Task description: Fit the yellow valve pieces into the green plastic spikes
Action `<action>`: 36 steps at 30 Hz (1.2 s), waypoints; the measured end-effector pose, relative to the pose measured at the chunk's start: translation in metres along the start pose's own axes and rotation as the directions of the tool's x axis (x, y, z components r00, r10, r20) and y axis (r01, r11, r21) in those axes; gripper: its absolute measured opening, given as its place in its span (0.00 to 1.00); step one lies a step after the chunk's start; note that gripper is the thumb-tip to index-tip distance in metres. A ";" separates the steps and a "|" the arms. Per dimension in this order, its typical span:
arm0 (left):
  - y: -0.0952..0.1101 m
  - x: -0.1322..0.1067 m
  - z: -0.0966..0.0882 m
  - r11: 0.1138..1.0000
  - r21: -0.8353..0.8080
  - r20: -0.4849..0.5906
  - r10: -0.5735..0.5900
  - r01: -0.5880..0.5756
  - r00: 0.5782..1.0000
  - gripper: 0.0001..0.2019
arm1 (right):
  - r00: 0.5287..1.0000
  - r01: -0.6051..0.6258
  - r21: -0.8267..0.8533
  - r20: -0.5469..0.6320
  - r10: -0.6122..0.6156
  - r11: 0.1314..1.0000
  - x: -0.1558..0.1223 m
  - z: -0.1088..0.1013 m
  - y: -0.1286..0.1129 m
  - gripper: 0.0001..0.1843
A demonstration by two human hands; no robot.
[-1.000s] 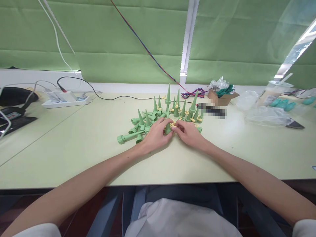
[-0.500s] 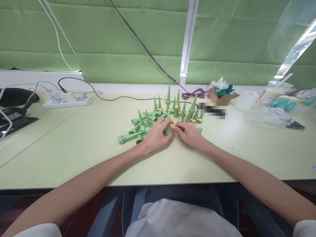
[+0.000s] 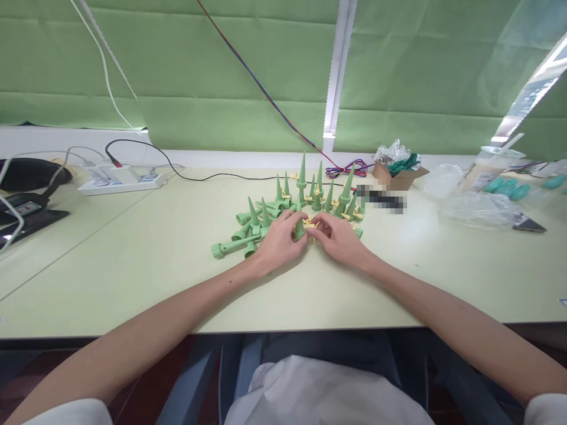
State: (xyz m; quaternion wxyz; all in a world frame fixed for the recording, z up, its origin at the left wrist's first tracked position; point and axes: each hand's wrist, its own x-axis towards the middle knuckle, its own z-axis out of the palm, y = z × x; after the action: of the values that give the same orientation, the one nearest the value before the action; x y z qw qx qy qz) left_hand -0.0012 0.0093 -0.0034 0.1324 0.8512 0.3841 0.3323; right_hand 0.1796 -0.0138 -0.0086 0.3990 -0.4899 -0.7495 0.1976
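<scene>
At the table [image 3: 133, 260], left hand [image 3: 282, 242] clasps cone [image 3: 299, 229] beside right hand [image 3: 340, 238]

Green blinds [image 3: 239, 77] hang at 12 o'clock; a bright gap [image 3: 538, 85] shows at 2 o'clock. Reddish floor [image 3: 150, 389] lies at 7 o'clock, below the pale table [image 3: 155, 265].

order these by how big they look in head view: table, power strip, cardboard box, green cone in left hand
1. Table
2. Power strip and cardboard box: too alike to rank
3. Green cone in the left hand, partly hidden
</scene>
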 end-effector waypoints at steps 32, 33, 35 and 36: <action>0.004 0.001 -0.003 0.999 -0.043 0.045 0.013 -0.011 0.999 0.14 | 0.999 0.041 -0.067 -0.008 -0.041 0.997 0.002 -0.002 0.001 0.17; 0.004 0.001 -0.003 0.999 -0.040 0.042 0.008 -0.006 0.999 0.14 | 0.999 0.031 -0.059 -0.015 -0.032 0.998 0.002 -0.002 0.000 0.16; 0.003 0.001 -0.003 1.000 -0.029 0.031 -0.002 0.003 1.000 0.14 | 0.999 0.017 -0.038 -0.031 -0.019 0.999 0.002 -0.002 -0.002 0.13; 0.003 0.001 -0.003 1.000 -0.023 0.025 -0.008 0.008 1.000 0.14 | 0.999 0.018 -0.027 -0.037 -0.019 0.999 0.002 -0.002 -0.003 0.10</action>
State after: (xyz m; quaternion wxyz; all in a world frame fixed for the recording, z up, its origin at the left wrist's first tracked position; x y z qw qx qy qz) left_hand -0.0010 0.0076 0.0013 0.1483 0.8521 0.3819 0.3257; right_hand 0.1793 -0.0129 -0.0046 0.4083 -0.4916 -0.7490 0.1748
